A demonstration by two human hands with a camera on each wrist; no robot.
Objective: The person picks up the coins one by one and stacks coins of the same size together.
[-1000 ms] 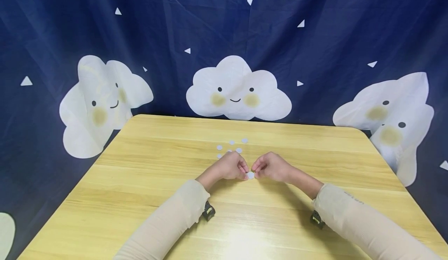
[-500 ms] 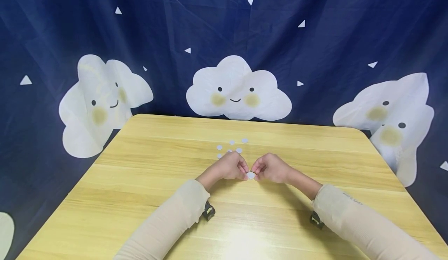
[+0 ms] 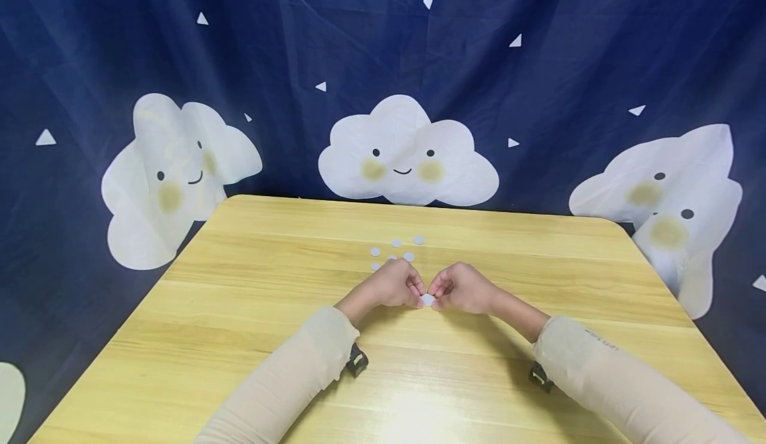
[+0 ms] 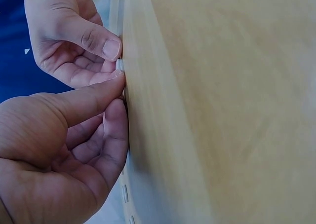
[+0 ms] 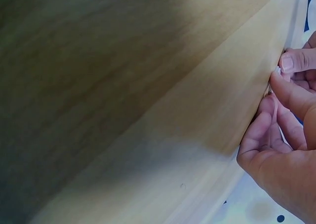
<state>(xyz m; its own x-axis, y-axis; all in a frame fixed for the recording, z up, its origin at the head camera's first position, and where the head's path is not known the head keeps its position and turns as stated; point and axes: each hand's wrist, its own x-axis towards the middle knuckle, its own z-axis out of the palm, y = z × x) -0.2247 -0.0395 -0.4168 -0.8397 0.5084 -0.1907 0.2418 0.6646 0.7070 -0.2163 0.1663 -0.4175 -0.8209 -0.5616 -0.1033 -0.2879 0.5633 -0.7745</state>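
The left hand [image 3: 396,283] and right hand [image 3: 467,289] pinched a white disc [image 3: 427,300] at its left and right edges, fingers curled, each thumb drawn in close to its fingertips. The disc was between the hands, over the middle of the wooden table [image 3: 179,337]. Beyond the left hand, toward the far edge, lay other white discs [image 3: 409,257], one partly hidden.

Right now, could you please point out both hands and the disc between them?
Left hand [image 3: 393,284]: head view, middle of the hand.
Right hand [image 3: 469,288]: head view, middle of the hand.
Disc [image 3: 427,300]: head view, middle of its visible face.
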